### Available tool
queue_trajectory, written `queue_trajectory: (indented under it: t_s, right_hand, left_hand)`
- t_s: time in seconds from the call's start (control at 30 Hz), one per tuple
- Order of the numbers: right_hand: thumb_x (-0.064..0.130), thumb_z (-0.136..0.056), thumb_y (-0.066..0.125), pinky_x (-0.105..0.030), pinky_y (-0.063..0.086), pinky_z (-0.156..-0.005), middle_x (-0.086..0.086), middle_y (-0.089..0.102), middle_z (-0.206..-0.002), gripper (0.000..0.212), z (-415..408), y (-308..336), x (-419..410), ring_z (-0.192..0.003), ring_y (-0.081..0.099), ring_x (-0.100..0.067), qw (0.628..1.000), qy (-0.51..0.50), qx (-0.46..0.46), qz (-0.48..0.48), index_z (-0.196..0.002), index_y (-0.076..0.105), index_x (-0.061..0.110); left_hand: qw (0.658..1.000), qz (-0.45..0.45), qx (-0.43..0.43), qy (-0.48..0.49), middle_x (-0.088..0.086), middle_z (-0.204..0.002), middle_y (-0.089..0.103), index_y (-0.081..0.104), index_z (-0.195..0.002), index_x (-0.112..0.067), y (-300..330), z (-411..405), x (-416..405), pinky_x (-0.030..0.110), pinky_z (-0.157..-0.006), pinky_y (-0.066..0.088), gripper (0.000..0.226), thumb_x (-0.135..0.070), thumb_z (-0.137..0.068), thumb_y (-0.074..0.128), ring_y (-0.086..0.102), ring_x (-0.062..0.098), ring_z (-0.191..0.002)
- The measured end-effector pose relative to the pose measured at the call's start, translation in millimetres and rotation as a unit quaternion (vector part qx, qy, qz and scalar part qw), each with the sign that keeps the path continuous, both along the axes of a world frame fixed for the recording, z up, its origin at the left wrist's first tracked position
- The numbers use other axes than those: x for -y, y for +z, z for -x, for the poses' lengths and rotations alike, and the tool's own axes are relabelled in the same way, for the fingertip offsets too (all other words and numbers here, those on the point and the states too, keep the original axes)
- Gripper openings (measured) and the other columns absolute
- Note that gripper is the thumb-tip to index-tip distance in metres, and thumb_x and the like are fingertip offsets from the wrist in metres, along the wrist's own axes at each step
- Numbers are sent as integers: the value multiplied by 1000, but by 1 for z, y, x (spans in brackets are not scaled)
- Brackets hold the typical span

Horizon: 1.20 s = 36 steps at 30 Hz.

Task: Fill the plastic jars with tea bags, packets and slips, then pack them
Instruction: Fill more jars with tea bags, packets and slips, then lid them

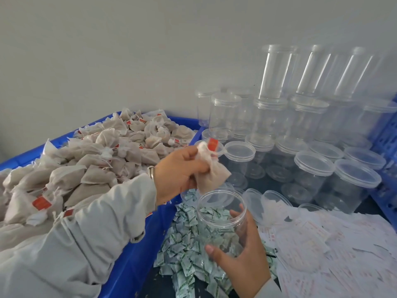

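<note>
An open clear jar (221, 214), near centre over the green-and-white packets (184, 254), is gripped by the right hand (242, 257), while the left hand (182, 168) pinches a tea bag (211, 174) just above its mouth, right of the blue crate (137, 244) heaped with tea bags.

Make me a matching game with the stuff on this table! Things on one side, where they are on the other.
Things:
1. beige tea bag with red tag
2. open clear plastic jar
3. green-and-white packets
4. white paper slips

Places:
A. loose pile beside the blue crate
B. gripped by the right hand
C. spread at the table's right
D. pinched by the left hand

Pairs: 1-D, 2-B, 3-A, 4-C
</note>
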State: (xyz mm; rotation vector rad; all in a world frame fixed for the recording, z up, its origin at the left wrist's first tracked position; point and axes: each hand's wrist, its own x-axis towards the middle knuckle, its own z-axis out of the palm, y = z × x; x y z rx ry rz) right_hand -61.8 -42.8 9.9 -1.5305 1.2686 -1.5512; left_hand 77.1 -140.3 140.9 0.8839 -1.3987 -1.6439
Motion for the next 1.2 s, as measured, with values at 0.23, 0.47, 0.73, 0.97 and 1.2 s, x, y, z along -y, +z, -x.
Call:
queue_trajectory:
  t_s: [0.23, 0.47, 0.73, 0.97, 1.2]
  right_hand:
    - [31, -51, 83, -4, 43, -86, 26, 55, -126, 91, 1, -3, 1, -115, 55, 4, 1000, 11, 5, 1, -120, 37, 68]
    - [39, -46, 83, 1, 38, -85, 32, 51, -127, 99, 4, -3, -1, -117, 49, 11, 999, -24, 2, -32, -131, 35, 55]
    - [17, -55, 91, -14, 41, -100, 13, 46, -142, 113, 10, -5, -4, -129, 43, 2, 998, -37, -24, -53, -146, 26, 34]
    - [36, -51, 91, 1, 36, -83, 30, 44, -129, 103, 6, -3, -7, -117, 44, 15, 996, -68, -27, -54, -131, 28, 51]
    - [53, -43, 81, -21, 43, -100, 27, 50, -130, 105, 2, -4, -8, -121, 48, 5, 996, -44, -27, -68, -135, 31, 46]
  left_hand:
    - [841, 369, 393, -42, -24, -64, 55, 49, -67, -38, -12, 5, -18, 6, -57, 37, 19, -29, -73, 64, 48, -8, -60]
    - [822, 398, 407, -36, -19, -89, 53, 50, -84, -38, -14, 3, -11, -2, -68, 33, 27, -17, -76, 64, 44, -23, -76]
    - [814, 315, 432, 226, -16, -83, 52, 57, -89, -28, -7, -42, 43, 14, -62, 35, 14, -15, -82, 59, 51, 5, -77]
    - [719, 190, 661, 94, 8, -131, 53, 42, -136, -13, -32, -61, 70, 25, -90, 40, 43, -8, -94, 47, 54, 25, -113]
    - [703, 174, 689, -39, 8, -131, 54, 25, -147, -18, -43, -52, 74, 20, -92, 37, 53, -17, -97, 44, 55, 23, -113]
